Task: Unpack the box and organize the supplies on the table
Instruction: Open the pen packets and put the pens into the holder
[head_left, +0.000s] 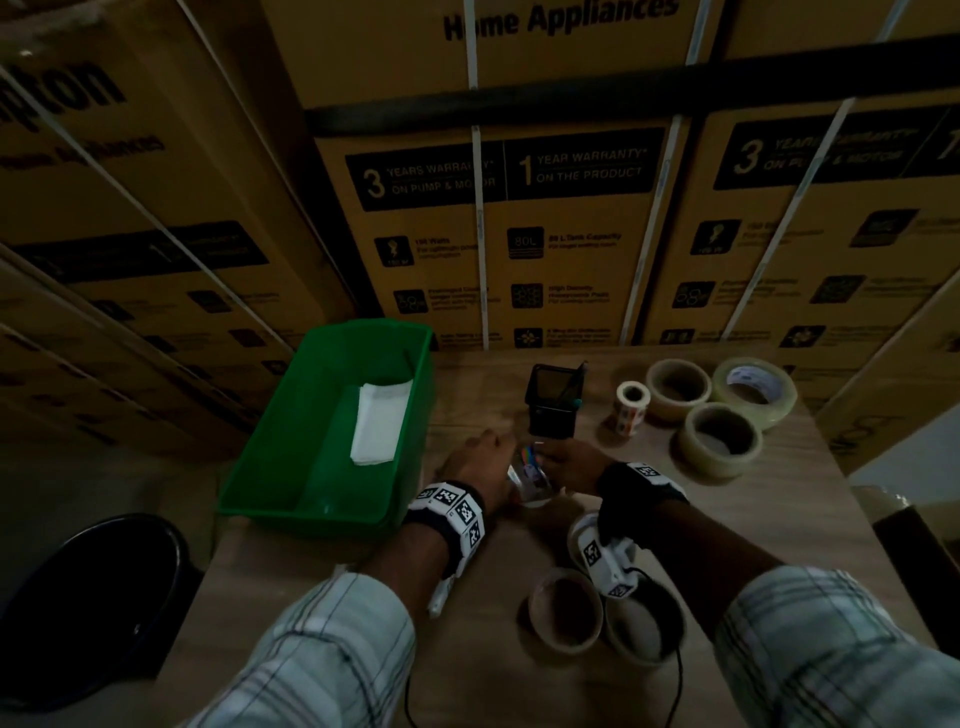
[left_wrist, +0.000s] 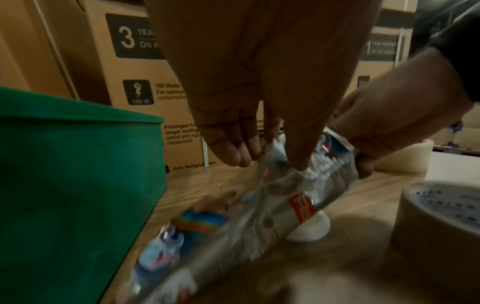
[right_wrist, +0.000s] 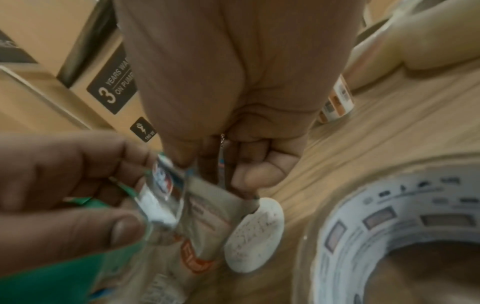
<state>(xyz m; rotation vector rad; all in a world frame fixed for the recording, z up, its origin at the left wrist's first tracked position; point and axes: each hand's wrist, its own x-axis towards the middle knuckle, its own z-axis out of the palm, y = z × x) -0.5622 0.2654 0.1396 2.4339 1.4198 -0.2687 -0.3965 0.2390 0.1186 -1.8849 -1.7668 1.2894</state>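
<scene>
A clear plastic packet (head_left: 530, 475) with coloured print is held between both hands over the wooden table (head_left: 322, 561). My left hand (head_left: 483, 457) pinches its top edge between thumb and fingers; in the left wrist view the left hand (left_wrist: 272, 162) grips the crinkled packet (left_wrist: 259, 205). My right hand (head_left: 566, 462) pinches the other corner, and the right wrist view shows the right hand (right_wrist: 213, 170) curled on the packet (right_wrist: 182, 205). The green bin (head_left: 260, 467) stands to the left with a folded white paper (head_left: 379, 421) inside.
A black pen holder (head_left: 553, 400) stands just beyond the hands. A label roll (head_left: 631, 408) and three tape rolls (head_left: 719, 439) sit at the back right; two more rolls (head_left: 566, 616) lie near my right wrist. A white disc (left_wrist: 309, 230) lies under the packet. Stacked cartons (head_left: 519, 234) wall the back.
</scene>
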